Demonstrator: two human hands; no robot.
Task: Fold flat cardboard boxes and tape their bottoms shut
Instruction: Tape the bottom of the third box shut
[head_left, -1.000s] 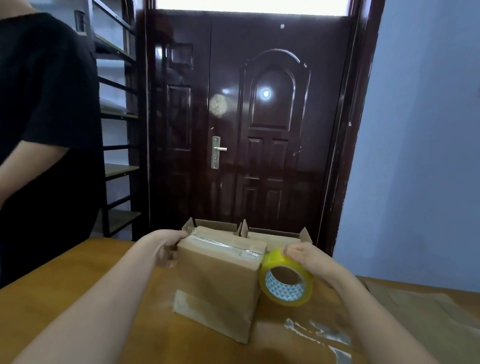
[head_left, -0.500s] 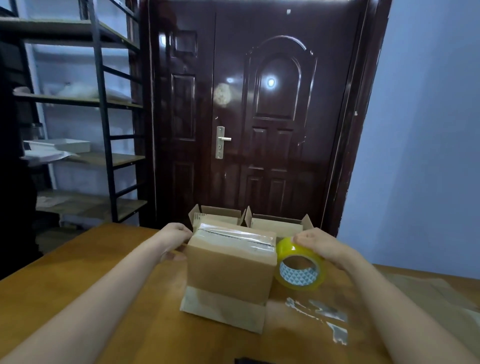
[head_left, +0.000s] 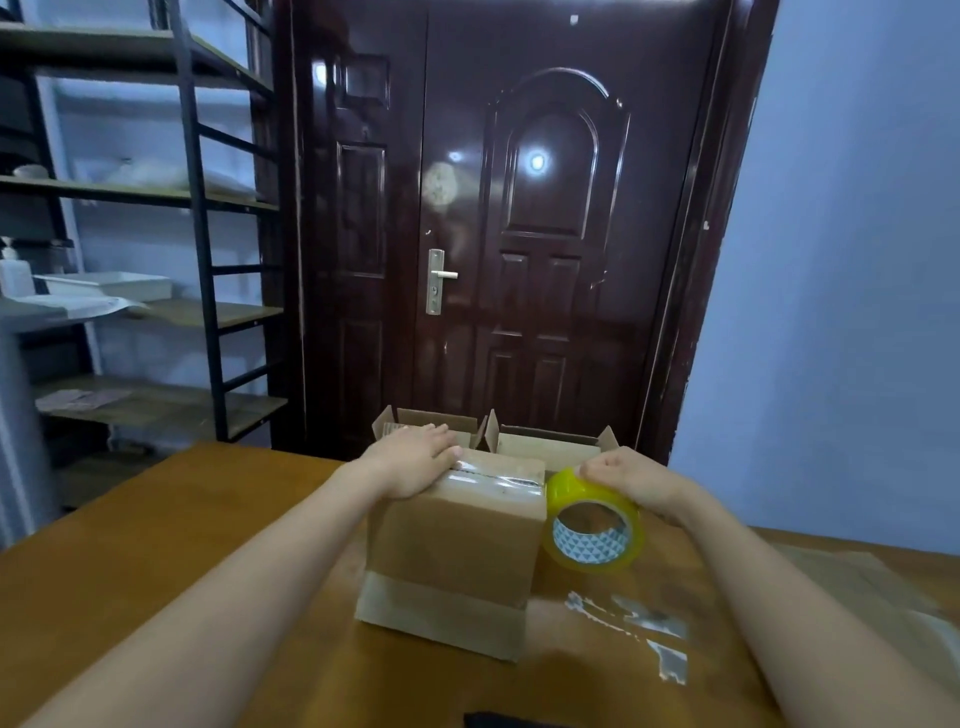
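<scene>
The brown cardboard box (head_left: 452, 545) is standing upside down near the middle of the brown wooden table (head_left: 156, 545), its taped bottom facing up and a strip of clear tape (head_left: 493, 480) glinting along the seam. The left hand (head_left: 415, 457) is lying flat on the left part of that top face, fingers straight and pressing down beside the seam. Just to the right of the box, the right hand (head_left: 631, 480) is gripping the yellow roll of clear packing tape (head_left: 592, 522) from above, fingers curled over its rim, the roll standing on edge, touching the box's upper right corner. Right behind the box, two more open brown cardboard boxes (head_left: 545, 441) are sitting side by side with their flaps standing up. On the table in front of the roll, torn scraps of clear tape (head_left: 634, 621) are lying stuck to the wood. At the right edge, flat cardboard sheets (head_left: 857, 577) are lying. Beyond the table, a dark glossy brown door (head_left: 519, 234) with a silver handle (head_left: 439, 278) is filling the background, a black metal shelf rack (head_left: 197, 208) standing to its left and a pale blue wall (head_left: 857, 260) to its right.
</scene>
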